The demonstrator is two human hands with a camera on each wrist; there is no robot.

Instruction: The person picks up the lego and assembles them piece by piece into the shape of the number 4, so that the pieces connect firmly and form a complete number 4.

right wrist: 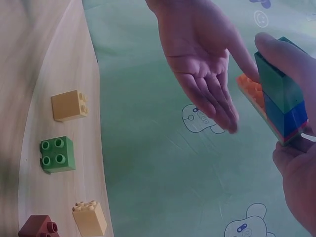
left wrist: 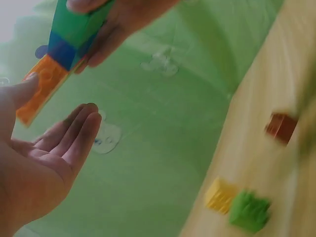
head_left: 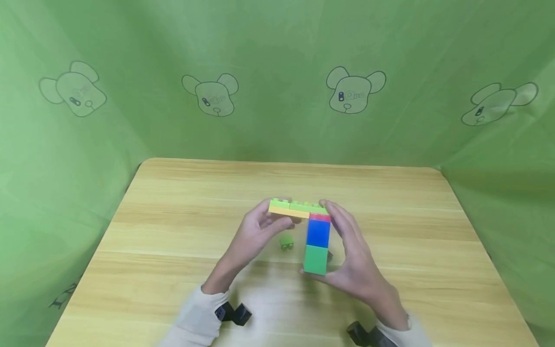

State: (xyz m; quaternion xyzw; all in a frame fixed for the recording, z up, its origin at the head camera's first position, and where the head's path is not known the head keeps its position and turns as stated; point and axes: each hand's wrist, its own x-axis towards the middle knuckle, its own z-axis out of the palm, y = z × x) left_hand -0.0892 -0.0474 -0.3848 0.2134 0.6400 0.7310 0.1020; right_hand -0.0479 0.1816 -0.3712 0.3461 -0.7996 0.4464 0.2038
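Observation:
A toy-brick assembly (head_left: 318, 233) is held above the table between both hands. Its column runs from green through blue to a thin red layer, and a flat arm of light green over yellow-orange reaches left from the top. My right hand (head_left: 357, 270) grips the column from top to bottom, thumb at the green end. At the arm's free end, my left hand (head_left: 256, 231) pinches it, the thumb against the orange underside (left wrist: 44, 89) and a finger behind the studs. Its other fingers extend straight in the left wrist view.
Loose bricks lie on the wooden table (head_left: 173, 207): a green brick (right wrist: 57, 154), two yellowish bricks, one by the green (right wrist: 69, 105) and one near the edge (right wrist: 90, 218), and a reddish-brown brick (right wrist: 39, 227). A green curtain (head_left: 277, 130) surrounds the table's back and sides.

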